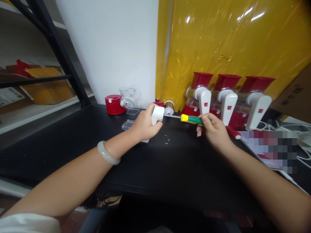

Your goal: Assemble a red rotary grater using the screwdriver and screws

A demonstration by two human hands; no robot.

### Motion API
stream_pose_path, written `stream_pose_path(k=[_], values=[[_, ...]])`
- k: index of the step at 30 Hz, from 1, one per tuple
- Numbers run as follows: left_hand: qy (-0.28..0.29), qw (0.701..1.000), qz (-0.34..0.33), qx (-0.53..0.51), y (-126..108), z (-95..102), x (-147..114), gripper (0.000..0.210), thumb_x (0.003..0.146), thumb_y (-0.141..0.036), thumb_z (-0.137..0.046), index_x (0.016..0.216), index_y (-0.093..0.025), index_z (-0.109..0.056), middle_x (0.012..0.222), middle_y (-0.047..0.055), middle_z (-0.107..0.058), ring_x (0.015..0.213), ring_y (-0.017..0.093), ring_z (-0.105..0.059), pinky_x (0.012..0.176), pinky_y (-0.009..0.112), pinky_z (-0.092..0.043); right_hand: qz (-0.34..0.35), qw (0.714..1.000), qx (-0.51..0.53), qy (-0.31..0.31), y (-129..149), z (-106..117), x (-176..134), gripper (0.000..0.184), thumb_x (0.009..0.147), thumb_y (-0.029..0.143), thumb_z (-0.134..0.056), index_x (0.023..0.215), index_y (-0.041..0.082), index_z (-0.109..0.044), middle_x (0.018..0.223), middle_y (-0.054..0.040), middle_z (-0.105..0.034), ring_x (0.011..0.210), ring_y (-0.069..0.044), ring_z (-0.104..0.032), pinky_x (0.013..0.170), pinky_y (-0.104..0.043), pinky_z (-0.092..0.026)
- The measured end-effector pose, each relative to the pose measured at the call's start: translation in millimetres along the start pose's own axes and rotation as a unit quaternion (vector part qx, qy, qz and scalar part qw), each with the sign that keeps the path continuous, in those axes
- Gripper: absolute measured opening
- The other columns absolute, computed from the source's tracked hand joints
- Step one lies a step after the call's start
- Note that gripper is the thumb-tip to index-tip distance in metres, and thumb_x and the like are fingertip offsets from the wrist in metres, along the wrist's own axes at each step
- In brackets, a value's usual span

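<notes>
My left hand (pixel 145 124) is closed around a white plastic part (pixel 158 114) with a round end that faces right. In my right hand (pixel 213 129) is a screwdriver (pixel 193 119) with a green and yellow handle, held level. Its metal shaft points left, and the tip meets the round end of the white part; whether it sits in a screw I cannot tell. Several small screws (pixel 166 141) lie on the black table (pixel 179 168) below the hands. A metal grater drum (pixel 169 107) stands just behind the white part.
Three red and white rotary graters (pixel 204 94) stand at the back right. A red base (pixel 115 104) and a clear plastic housing (pixel 131 97) are at the back left. A tablet-like screen (pixel 262 149), partly blurred, and white cables (pixel 301 142) lie at the right. Shelves (pixel 43 111) stand left.
</notes>
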State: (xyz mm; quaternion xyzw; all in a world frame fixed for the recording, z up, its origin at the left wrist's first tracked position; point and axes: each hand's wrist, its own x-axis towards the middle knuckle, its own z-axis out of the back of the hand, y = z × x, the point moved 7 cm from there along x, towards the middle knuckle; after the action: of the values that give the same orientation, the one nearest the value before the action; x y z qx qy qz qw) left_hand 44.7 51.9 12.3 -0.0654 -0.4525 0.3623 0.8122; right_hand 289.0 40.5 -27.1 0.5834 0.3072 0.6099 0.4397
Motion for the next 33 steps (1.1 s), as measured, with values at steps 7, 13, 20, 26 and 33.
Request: stream_pose_path(k=[7,13,20,26,33], values=[[-0.010,0.999,-0.033,0.009,-7.8,4.4,-2.3,0.034,0.071,-0.017,-0.059,0.104,-0.020,-0.049,0.074,0.000,-0.060,0.062,0.019,-0.058,0.057,0.028,-0.041,-0.027,0.999,0.006,-0.020,-4.4,1.0,-3.6,0.048,0.086,0.068,-0.046,0.078,0.021,-0.053,0.045,0.0041,-0.050,0.033,-0.011,-0.047,0.037,-0.026,-0.040],[0.005,1.000,0.016,-0.002,-5.3,2.2,-0.4,0.033,0.071,-0.015,-0.062,0.102,-0.020,-0.050,0.076,0.001,-0.061,0.065,0.020,-0.060,0.059,0.028,-0.043,-0.028,0.994,0.103,-0.008,-9.2,-10.8,-0.6,0.037,0.088,0.061,-0.045,0.090,0.025,-0.050,0.064,0.0023,-0.058,0.051,-0.015,-0.062,0.053,-0.033,-0.055],[0.038,0.961,0.169,-0.216,20.5,-16.3,-1.8,0.023,0.075,-0.018,-0.057,0.096,-0.020,-0.047,0.059,-0.004,-0.056,0.041,0.016,-0.056,0.041,0.026,-0.045,0.036,0.995,0.085,0.030,-3.0,-9.3,-2.7,0.022,0.084,0.036,-0.060,0.100,0.028,-0.048,0.094,0.0019,-0.059,0.072,-0.014,-0.066,0.081,-0.040,-0.056],[0.047,0.932,0.200,-0.300,28.0,-21.2,0.3,0.021,0.073,-0.024,-0.059,0.087,-0.019,-0.044,0.055,-0.006,-0.053,0.038,0.014,-0.053,0.037,0.025,-0.046,0.054,0.998,0.006,0.034,1.7,-11.5,-9.5,0.030,0.089,0.044,-0.057,0.110,0.024,-0.050,0.088,-0.0023,-0.066,0.082,-0.019,-0.068,0.087,-0.042,-0.054],[0.063,0.923,0.209,-0.318,25.9,-24.1,0.8,0.018,0.071,-0.023,-0.058,0.082,-0.019,-0.044,0.053,-0.006,-0.052,0.037,0.013,-0.052,0.036,0.024,-0.044,0.081,0.997,-0.009,0.008,15.5,-9.8,-7.1,0.031,0.086,0.043,-0.063,0.109,0.025,-0.055,0.097,-0.0051,-0.068,0.088,-0.021,-0.070,0.084,-0.039,-0.057]])
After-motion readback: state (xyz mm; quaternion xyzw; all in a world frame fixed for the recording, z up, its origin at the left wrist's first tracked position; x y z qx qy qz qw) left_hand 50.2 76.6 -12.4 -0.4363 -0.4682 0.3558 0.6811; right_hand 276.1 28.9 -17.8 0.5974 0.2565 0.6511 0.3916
